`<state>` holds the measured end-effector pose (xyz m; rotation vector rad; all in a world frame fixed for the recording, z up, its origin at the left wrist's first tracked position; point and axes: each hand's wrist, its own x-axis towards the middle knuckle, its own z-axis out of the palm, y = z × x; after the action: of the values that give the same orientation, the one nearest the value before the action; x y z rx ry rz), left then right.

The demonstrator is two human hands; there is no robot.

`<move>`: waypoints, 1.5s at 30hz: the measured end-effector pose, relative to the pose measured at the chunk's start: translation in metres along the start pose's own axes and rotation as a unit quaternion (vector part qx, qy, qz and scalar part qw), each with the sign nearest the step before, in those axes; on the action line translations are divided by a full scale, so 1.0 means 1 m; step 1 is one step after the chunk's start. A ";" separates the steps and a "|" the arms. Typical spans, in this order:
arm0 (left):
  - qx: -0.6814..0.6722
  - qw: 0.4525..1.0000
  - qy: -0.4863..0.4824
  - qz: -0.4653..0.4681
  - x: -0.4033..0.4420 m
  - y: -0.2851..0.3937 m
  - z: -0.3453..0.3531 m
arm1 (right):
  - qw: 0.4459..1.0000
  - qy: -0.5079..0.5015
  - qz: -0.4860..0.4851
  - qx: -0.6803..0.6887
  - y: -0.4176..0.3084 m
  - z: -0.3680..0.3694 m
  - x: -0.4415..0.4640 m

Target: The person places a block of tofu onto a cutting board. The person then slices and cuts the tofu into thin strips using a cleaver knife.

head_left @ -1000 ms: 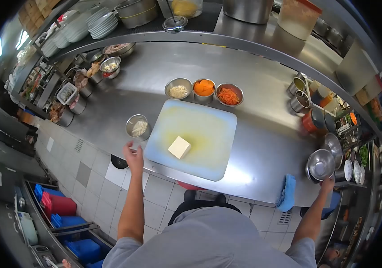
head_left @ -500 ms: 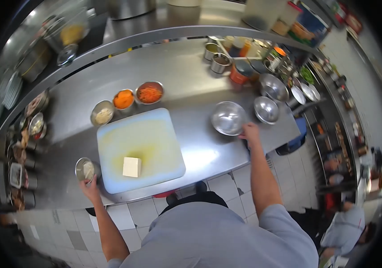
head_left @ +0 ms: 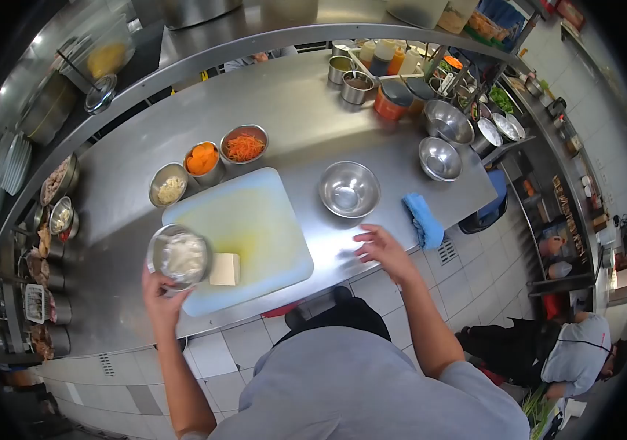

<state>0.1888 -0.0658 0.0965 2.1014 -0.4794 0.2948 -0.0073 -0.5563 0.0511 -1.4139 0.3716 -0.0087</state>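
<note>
Steel counter [head_left: 276,110] borders tiles [head_left: 211,353]; held bowl [head_left: 155,251] seems aloft.

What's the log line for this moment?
left hand: holding metal cup | right hand: empty, near metal bowl | cutting board: pale block

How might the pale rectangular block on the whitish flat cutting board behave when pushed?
The pale rectangular block would probably slide, not roll, given its flat faces. Its straight edges suggest it holds shape; its squat form makes tipping on the whitish cutting board unlikely.
</note>
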 end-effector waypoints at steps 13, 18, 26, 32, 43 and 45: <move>-0.237 0.931 -0.274 0.035 0.004 0.170 0.312 | 0.891 -0.103 0.034 0.441 0.010 -0.033 0.033; -0.051 0.956 -0.214 0.192 0.022 0.168 0.346 | 0.885 -0.049 0.041 0.461 0.015 -0.105 0.042; -0.309 0.835 -0.120 -0.439 0.038 0.129 0.412 | 0.929 0.009 0.084 0.361 0.031 -0.188 0.083; -0.353 0.830 -0.146 -0.407 0.038 0.153 0.438 | 0.954 0.013 0.061 0.293 0.016 -0.212 0.100; -0.408 0.812 -0.157 -0.387 0.023 0.174 0.462 | 0.982 0.067 0.054 0.167 -0.016 -0.224 0.115; -0.418 0.807 -0.158 -0.387 0.021 0.178 0.463 | 0.985 0.073 0.051 0.147 -0.023 -0.220 0.116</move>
<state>0.1392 -0.5471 -0.0124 1.2907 0.1086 -0.6549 0.0498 -0.7974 0.0205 -1.1027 0.5413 -0.0804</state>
